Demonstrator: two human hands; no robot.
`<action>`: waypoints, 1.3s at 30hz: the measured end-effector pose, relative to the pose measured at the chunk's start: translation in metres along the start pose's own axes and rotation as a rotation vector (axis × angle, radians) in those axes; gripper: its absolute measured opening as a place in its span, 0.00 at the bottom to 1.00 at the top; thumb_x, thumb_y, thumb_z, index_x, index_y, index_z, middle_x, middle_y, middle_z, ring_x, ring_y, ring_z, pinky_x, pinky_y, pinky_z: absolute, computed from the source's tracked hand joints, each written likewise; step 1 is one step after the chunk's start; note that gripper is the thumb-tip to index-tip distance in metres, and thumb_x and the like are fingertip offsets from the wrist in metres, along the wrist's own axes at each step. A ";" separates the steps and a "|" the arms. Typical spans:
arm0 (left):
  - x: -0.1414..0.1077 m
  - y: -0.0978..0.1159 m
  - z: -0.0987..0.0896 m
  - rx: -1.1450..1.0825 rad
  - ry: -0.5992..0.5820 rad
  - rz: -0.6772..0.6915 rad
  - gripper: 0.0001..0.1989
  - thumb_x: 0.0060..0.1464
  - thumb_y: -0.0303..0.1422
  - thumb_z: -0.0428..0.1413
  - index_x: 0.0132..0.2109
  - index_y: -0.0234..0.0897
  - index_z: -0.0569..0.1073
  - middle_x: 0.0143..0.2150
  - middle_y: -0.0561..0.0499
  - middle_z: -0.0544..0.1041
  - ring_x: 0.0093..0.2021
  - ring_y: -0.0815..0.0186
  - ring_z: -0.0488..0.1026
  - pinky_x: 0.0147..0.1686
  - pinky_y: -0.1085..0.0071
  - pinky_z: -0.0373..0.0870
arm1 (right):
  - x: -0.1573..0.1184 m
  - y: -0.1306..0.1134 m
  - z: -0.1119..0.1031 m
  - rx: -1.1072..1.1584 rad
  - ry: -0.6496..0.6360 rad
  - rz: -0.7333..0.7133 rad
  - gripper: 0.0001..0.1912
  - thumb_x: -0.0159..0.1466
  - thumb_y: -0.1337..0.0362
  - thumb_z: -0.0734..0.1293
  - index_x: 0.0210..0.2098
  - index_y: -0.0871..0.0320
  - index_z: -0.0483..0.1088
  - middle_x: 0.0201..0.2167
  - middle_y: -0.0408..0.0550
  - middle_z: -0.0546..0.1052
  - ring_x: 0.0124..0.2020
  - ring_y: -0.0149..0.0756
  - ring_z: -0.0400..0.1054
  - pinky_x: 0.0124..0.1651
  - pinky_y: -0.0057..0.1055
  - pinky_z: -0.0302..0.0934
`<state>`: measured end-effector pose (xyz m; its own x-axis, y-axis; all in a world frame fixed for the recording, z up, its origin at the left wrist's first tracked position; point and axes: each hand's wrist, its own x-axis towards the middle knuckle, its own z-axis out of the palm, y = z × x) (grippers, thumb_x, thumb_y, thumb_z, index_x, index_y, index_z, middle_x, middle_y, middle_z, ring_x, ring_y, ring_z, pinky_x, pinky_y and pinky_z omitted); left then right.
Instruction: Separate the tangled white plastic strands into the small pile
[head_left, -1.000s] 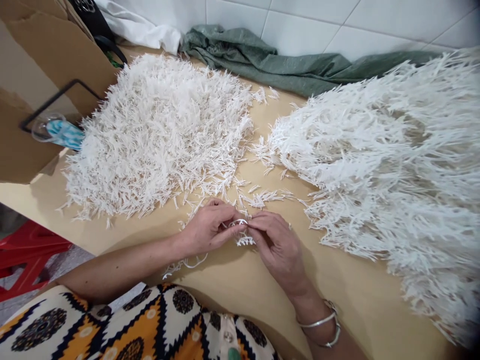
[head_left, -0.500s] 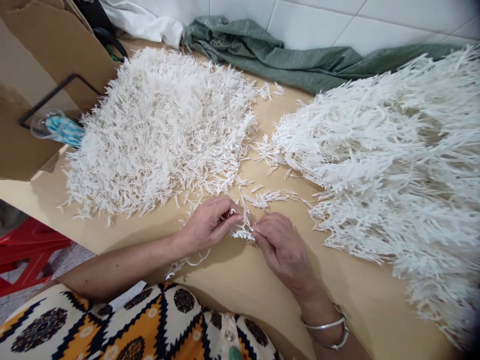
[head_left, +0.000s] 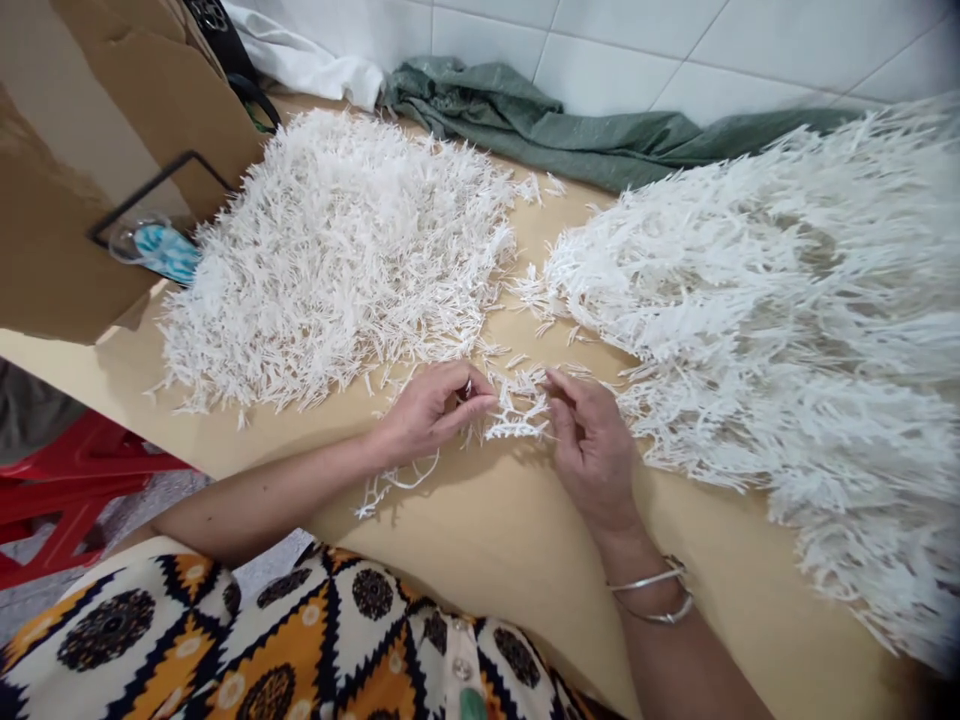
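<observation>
My left hand (head_left: 441,408) pinches a white branched plastic sprig (head_left: 517,425) between thumb and fingertips. The sprig spans the gap toward my right hand (head_left: 594,445), whose fingers are bent in at its other end; the exact contact there is partly hidden. A thin tail of white strand (head_left: 394,485) hangs below my left wrist and lies over the table. Behind my left hand spreads a large heap of short white pieces (head_left: 345,260). Right of my right hand lies a bigger mass of long white branched strands (head_left: 757,300).
A cardboard box (head_left: 67,170) stands at the left, with a black wire frame and a blue-and-white item (head_left: 165,250) beside it. Green cloth (head_left: 540,125) lies along the tiled wall. Loose white bits dot the brown tabletop (head_left: 480,540). A red stool (head_left: 82,480) is below left.
My hands have moved apart, the right one shifting right and slightly away from me. More of the white sprig now shows between them. The view has also shifted a little.
</observation>
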<state>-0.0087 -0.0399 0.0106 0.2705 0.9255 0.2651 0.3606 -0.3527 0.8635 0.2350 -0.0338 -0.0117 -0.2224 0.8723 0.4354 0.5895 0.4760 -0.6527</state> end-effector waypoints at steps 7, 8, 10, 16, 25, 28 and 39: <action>0.000 -0.002 0.002 -0.089 -0.046 0.005 0.12 0.69 0.42 0.60 0.44 0.37 0.80 0.40 0.49 0.84 0.37 0.71 0.77 0.39 0.73 0.70 | -0.010 -0.021 0.001 0.294 -0.071 0.105 0.19 0.79 0.57 0.60 0.61 0.51 0.77 0.56 0.52 0.83 0.59 0.42 0.78 0.66 0.49 0.70; 0.000 -0.002 0.002 -0.086 -0.051 0.018 0.12 0.69 0.41 0.60 0.44 0.37 0.80 0.40 0.49 0.84 0.38 0.71 0.77 0.39 0.73 0.71 | -0.012 -0.024 0.001 0.351 -0.100 0.138 0.20 0.79 0.56 0.59 0.62 0.51 0.77 0.57 0.51 0.83 0.59 0.42 0.78 0.66 0.49 0.71; 0.000 -0.002 0.002 -0.069 -0.053 0.057 0.11 0.69 0.40 0.60 0.44 0.37 0.80 0.40 0.49 0.84 0.38 0.71 0.78 0.40 0.73 0.72 | -0.014 -0.029 0.001 0.430 -0.130 0.186 0.21 0.80 0.54 0.59 0.61 0.51 0.78 0.59 0.51 0.83 0.60 0.41 0.78 0.65 0.47 0.72; -0.003 -0.003 0.004 -0.025 -0.080 0.155 0.09 0.70 0.39 0.60 0.46 0.38 0.81 0.40 0.50 0.84 0.40 0.71 0.79 0.44 0.72 0.73 | -0.015 -0.028 0.004 0.567 -0.130 0.311 0.16 0.69 0.56 0.74 0.55 0.51 0.80 0.46 0.47 0.86 0.43 0.37 0.81 0.48 0.38 0.79; -0.009 -0.002 0.007 0.230 0.332 0.303 0.23 0.65 0.52 0.61 0.56 0.42 0.71 0.52 0.44 0.71 0.55 0.60 0.70 0.52 0.60 0.75 | -0.014 -0.020 0.014 0.539 0.173 0.321 0.07 0.63 0.64 0.79 0.40 0.54 0.79 0.36 0.43 0.83 0.34 0.31 0.78 0.38 0.30 0.74; -0.012 0.000 0.010 0.323 0.200 0.340 0.24 0.65 0.55 0.59 0.56 0.43 0.74 0.53 0.44 0.70 0.57 0.57 0.70 0.58 0.55 0.72 | -0.013 -0.024 0.016 0.572 0.205 0.240 0.07 0.63 0.66 0.79 0.39 0.52 0.79 0.37 0.42 0.84 0.38 0.33 0.80 0.42 0.31 0.77; -0.009 0.008 0.006 0.271 -0.145 0.137 0.17 0.75 0.43 0.48 0.42 0.39 0.75 0.44 0.49 0.78 0.47 0.64 0.71 0.56 0.59 0.63 | -0.014 -0.034 0.015 0.517 0.121 -0.002 0.11 0.64 0.73 0.77 0.40 0.49 0.79 0.39 0.42 0.84 0.42 0.36 0.81 0.49 0.38 0.77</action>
<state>-0.0031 -0.0518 0.0123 0.4502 0.8447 0.2897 0.5309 -0.5140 0.6738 0.2067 -0.0608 -0.0052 -0.1137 0.8669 0.4853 0.1229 0.4970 -0.8590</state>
